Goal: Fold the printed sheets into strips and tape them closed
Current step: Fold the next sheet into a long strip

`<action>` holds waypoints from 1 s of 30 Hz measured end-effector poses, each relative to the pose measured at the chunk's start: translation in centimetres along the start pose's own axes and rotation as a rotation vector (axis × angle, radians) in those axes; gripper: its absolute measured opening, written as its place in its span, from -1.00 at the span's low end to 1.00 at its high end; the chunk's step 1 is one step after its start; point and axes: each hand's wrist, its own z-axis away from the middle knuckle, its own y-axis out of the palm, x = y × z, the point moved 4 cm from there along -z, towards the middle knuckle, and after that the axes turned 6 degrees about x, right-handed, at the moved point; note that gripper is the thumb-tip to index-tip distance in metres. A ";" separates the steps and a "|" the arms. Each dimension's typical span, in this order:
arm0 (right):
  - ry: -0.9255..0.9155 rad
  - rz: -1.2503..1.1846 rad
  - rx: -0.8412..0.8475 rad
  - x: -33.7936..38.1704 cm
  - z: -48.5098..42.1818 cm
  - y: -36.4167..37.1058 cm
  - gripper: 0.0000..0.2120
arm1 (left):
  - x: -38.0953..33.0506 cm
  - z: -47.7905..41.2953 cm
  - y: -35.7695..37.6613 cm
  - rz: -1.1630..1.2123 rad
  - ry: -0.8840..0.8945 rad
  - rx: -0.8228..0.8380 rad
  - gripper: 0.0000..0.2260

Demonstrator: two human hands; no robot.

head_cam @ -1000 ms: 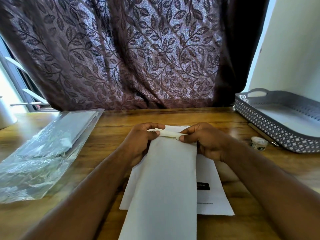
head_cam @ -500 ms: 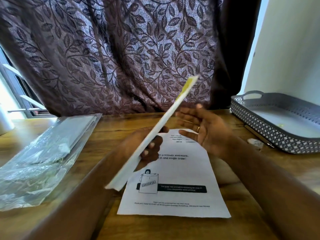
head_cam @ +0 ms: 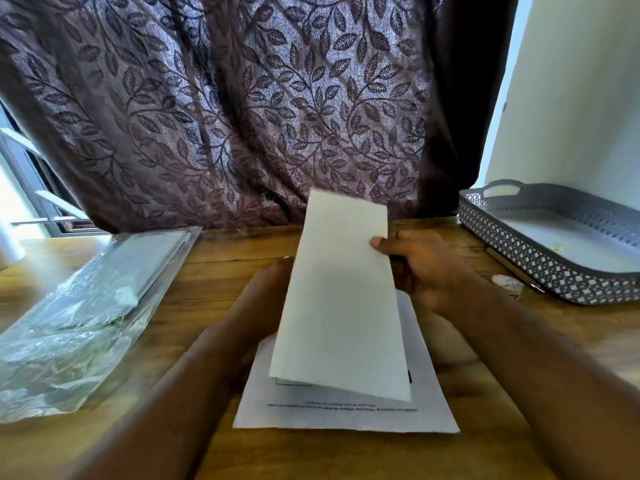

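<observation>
Head view: a folded strip (head_cam: 341,299) of white paper is held up off the wooden table (head_cam: 225,258), tilted, its blank face toward the camera. The right hand (head_cam: 426,268) grips its right edge, with the thumb (head_cam: 379,243) on the front and the fingers behind. The left hand (head_cam: 263,299) reaches behind the left edge. Its fingers are hidden, so I cannot tell whether it holds the paper or only supports it.

Under the strip a printed sheet (head_cam: 346,415) lies flat and unfolded on the table. A blurred white object, probably the tape roll (head_cam: 506,282), sits just beside the grey tray (head_cam: 519,258) on the right. A clear plastic bag (head_cam: 86,317) lies at the left.

By my reading, one sheet is folded. No tape shows on the face in view, so I cannot tell if it is closed. At least the flat sheet remains to fold and tape.
</observation>
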 end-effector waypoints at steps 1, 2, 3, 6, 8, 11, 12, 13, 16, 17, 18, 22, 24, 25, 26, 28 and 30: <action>0.058 0.036 -0.025 -0.5 0.0 -0.3 -0.89 | 0.1 0.0 -0.4 -0.080 0.023 -0.027 -0.76; 0.104 0.077 -0.037 -1.0 -0.1 -0.4 -0.92 | 0.3 0.0 -0.5 -0.145 0.045 -0.011 -0.76; 0.132 0.125 -0.048 -1.3 -0.1 -0.6 -0.95 | 1.2 -0.1 -0.2 -0.177 0.050 0.033 -0.74; 0.181 0.273 -0.082 -2.2 -0.2 -0.9 -0.95 | 2.9 -0.3 0.2 -0.255 0.006 0.090 -0.57; 0.189 0.393 -0.105 -2.6 -0.2 -1.0 -0.91 | 4.0 -0.6 0.7 -0.257 0.004 0.061 -0.51; 0.117 0.677 -0.160 -2.5 -0.4 -1.2 -0.85 | 4.3 -0.9 1.2 -0.263 0.002 0.069 -0.47; 0.079 0.817 -0.183 -2.2 -0.5 -1.2 -0.80 | 4.3 -0.9 1.2 -0.267 0.000 0.066 -0.44; 0.040 0.953 -0.209 -1.9 -0.7 -1.1 -0.74 | 4.3 -1.0 1.4 -0.280 -0.005 0.069 -0.43; -0.048 1.164 -0.260 -1.5 -1.0 -0.9 -0.63 | 4.6 -1.3 1.6 -0.312 -0.025 0.063 -0.50; -0.069 1.189 -0.272 -1.6 -1.1 -0.9 -0.61 | 4.6 -1.3 1.6 -0.314 -0.018 0.056 -0.53; -0.086 1.214 -0.287 -1.7 -1.1 -0.9 -0.59 | 4.6 -1.3 1.7 -0.313 -0.018 0.048 -0.55; -0.148 1.288 -0.302 -2.0 -1.3 -0.7 -0.59 | 4.2 -1.1 1.6 -0.298 -0.014 -0.050 -0.56; -0.169 1.308 -0.296 -1.7 -1.2 -0.7 -0.69 | 3.5 -1.0 1.3 -0.302 0.012 -0.140 -0.58; -0.169 1.320 -0.301 -1.4 -1.0 -1.1 -0.76 | 2.9 -1.0 1.2 -0.294 0.040 -0.181 -0.60; -0.171 1.327 -0.306 -1.1 -1.0 -1.2 -0.82 | 2.4 -0.9 1.1 -0.279 0.070 -0.206 -0.61; -0.174 1.333 -0.339 -0.1 -0.1 -2.4 -0.86 | 0.8 -1.0 1.6 -0.263 0.145 -0.196 -0.62; -0.181 1.321 -0.391 0.8 1.1 -3.8 -0.87 | -0.5 -1.0 2.6 -0.302 0.203 -0.150 -0.58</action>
